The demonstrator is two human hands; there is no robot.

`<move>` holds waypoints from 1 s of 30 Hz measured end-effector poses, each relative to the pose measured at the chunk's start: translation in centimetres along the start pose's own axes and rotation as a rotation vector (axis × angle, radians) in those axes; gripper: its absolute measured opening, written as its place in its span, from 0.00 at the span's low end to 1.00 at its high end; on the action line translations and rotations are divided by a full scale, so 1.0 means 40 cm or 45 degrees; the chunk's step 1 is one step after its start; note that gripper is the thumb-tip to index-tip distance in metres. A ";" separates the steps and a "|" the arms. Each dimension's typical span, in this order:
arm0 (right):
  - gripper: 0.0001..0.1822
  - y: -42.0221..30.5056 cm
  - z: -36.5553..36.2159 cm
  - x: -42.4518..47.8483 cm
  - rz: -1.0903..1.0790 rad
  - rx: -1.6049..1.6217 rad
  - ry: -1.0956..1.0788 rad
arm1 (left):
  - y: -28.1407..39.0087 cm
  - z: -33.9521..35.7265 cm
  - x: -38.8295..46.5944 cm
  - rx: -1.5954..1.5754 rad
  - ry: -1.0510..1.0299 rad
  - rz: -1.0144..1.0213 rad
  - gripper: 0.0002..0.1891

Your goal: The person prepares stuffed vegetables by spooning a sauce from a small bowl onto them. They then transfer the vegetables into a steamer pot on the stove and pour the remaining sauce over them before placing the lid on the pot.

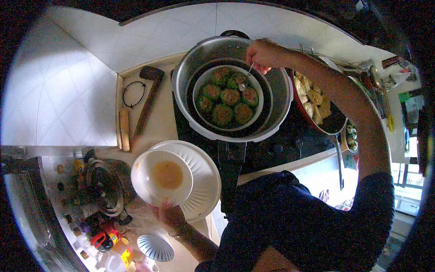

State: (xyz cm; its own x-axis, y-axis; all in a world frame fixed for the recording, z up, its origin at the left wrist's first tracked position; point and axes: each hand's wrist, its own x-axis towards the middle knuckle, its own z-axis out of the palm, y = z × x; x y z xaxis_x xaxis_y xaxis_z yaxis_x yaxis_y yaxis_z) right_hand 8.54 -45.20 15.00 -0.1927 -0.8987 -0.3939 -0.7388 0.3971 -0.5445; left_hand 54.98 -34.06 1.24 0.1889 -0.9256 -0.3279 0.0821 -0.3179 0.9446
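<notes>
My left hand [168, 212] holds a white bowl [142, 180] by its near rim, with a shallow orange-brown liquid [168, 174] in it. Beneath the bowl lies a larger white fluted plate [204, 183]. My right hand [260, 56] grips the handle of a metal spoon [242, 86], whose bowl is over the food in a large pressure cooker pot [183, 102]. Inside the pot sits a round dish [196, 110] with several browned meat-like rounds [222, 115] set on green pieces.
Right of the pot, a frying pan [334, 127] holds pale folded pieces [314, 98]. A mallet [148, 102], a wire ring [134, 95] and a wooden rod [124, 129] lie at left. Near them stand a lidded pot [108, 187], bottles [103, 240] and a striped bowl [155, 247].
</notes>
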 end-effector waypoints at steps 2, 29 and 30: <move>0.08 0.023 0.008 0.007 0.063 0.073 0.005 | 0.004 0.003 -0.006 -0.216 -0.018 0.019 0.31; 0.08 0.052 0.024 -0.089 0.162 0.196 0.057 | 0.048 0.035 -0.021 -0.173 0.030 0.013 0.34; 0.08 0.051 0.024 -0.084 0.166 0.194 0.060 | 0.039 0.018 -0.013 -0.213 -0.073 0.072 0.34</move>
State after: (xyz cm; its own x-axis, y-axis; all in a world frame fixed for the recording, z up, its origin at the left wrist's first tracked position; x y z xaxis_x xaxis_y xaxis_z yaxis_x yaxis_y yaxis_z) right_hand 8.32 -41.20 14.50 -0.3131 -0.8440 -0.4354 -0.5999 0.5312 -0.5983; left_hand 54.29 -34.21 2.91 0.1424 -0.9528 -0.2681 0.2350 -0.2306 0.9442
